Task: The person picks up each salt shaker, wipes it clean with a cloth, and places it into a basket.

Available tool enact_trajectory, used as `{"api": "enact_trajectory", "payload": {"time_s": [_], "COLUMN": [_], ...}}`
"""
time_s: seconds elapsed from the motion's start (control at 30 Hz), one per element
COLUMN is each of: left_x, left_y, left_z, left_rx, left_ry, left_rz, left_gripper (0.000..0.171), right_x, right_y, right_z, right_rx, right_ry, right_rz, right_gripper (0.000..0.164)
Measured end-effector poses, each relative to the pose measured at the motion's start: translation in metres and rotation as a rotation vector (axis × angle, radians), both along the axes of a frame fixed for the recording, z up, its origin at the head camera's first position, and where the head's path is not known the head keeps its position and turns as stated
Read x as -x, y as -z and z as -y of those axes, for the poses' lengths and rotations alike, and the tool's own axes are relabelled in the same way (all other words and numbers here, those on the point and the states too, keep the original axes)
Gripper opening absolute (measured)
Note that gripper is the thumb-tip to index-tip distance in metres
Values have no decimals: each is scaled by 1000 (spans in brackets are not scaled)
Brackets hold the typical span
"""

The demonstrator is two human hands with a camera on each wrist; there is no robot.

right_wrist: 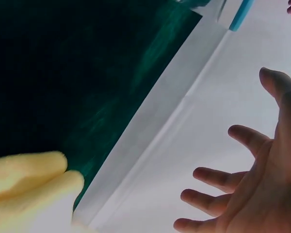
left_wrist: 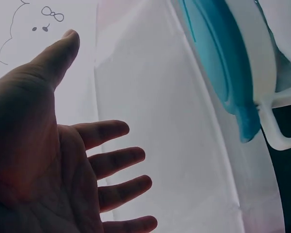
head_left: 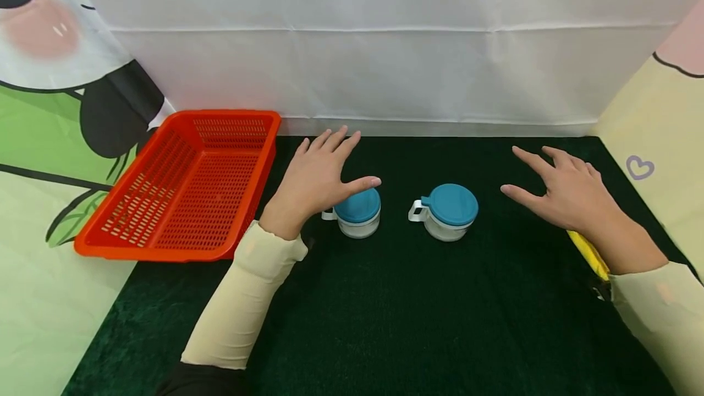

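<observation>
Two small clear jars with blue lids and white handles stand on the dark green cloth (head_left: 418, 316). My left hand (head_left: 316, 182) hovers by the left jar (head_left: 360, 211), its fingers spread and the thumb above the lid, partly covering the jar in the head view. The left wrist view has the blue lid and white handle of a jar (left_wrist: 218, 53) beyond that hand, which holds nothing. To the right of the other jar (head_left: 452, 208), my right hand (head_left: 574, 191) is held apart from it, fingers extended and palm empty. Under the right wrist lies a folded yellow cloth (head_left: 590, 254), mostly hidden there.
A red-orange plastic basket (head_left: 222, 256) with slotted sides sits at the left, close beside my left forearm. White sheeting (head_left: 385, 78) rises along the back edge of the table. Printed panels flank both sides, with a small heart (head_left: 640, 167) on the right one.
</observation>
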State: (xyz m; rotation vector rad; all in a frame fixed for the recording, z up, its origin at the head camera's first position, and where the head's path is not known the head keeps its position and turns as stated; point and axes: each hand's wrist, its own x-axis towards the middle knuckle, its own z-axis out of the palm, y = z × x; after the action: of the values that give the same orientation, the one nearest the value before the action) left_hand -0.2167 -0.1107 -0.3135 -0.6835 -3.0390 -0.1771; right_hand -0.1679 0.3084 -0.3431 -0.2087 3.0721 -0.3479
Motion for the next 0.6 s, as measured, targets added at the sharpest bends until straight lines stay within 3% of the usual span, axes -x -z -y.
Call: {"api": "enact_trajectory", "payload": {"time_s": [0.27, 0.6], "left_x": [-8, -14], "left_y": [-6, -10], "left_z": [1, 3], "left_rx": [-36, -37], "left_ry": [12, 58], "left_rz": [-12, -53], "left_gripper": [94, 87], "right_x": [-13, -34], "right_y": [13, 42], "right_z": [-24, -53], "right_rx": [-30, -39], "right_ry": [57, 158], "right_rz": [-41, -13], "right_gripper": [88, 88]}}
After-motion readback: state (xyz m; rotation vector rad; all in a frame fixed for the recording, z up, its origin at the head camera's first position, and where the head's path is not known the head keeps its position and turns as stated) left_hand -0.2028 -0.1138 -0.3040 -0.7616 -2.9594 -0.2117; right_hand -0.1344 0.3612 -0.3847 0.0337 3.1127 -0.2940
